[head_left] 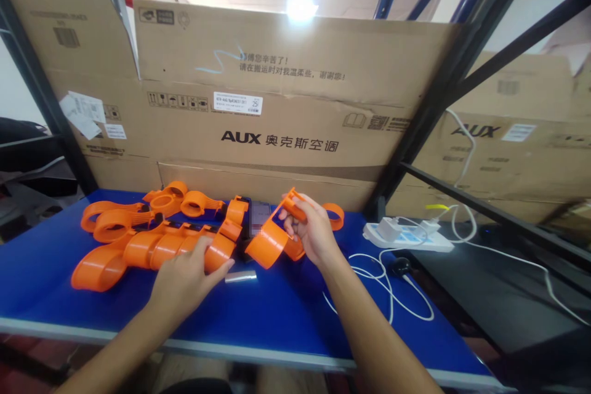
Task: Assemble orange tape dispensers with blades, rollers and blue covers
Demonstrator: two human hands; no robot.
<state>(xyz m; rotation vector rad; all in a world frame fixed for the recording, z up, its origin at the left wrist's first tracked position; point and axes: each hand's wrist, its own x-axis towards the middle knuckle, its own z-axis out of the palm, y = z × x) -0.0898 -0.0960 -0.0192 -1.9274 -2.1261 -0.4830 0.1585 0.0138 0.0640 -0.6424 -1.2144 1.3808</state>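
My right hand (316, 231) is closed around the handle end of an orange tape dispenser (268, 246), lifted slightly with its wide ring hanging to the left. My left hand (181, 277) grips another orange dispenser (220, 253), the rightmost of a row lying on the blue table (286, 326); fingers lie over its top and the thumb along its right side. Several more orange dispensers (138, 249) continue that row leftward, and others (111, 225) lie behind it. Between my hands is a short shiny strip (241, 276). Part of an orange piece (294, 250) shows behind my right hand.
A large cardboard sheet (286, 80) stands along the table's back. At right, a white power strip (406, 235) with plugs and loose white cables (390, 295) lies near a dark metal frame (415, 104). Another orange ring (335, 214) sits behind my right wrist.
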